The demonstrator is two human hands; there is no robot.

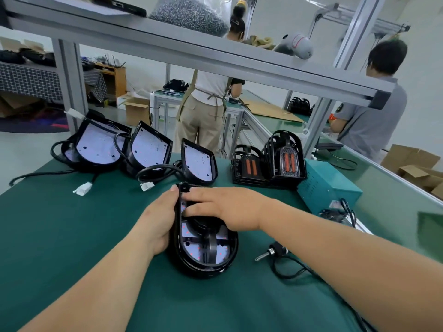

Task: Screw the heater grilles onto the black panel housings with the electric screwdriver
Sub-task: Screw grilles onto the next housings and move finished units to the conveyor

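Note:
A black panel housing (189, 262) with a shiny reflector inside lies on the green table mat in front of me. A black grille (211, 245) sits in it. My left hand (158, 219) grips the housing's left edge, thumb at its top. My right hand (223, 207) lies across the upper part of the grille, fingers straight and pressing on it. The electric screwdriver (273, 252) lies on the mat to the right, cable attached, touched by neither hand.
Three more housings (148, 149) with cables and white plugs stand at the back left. Stacked grilles (271, 159) with orange heater elements stand at the back right beside a teal power box (328, 185). Two people work beyond the bench frame (215, 56).

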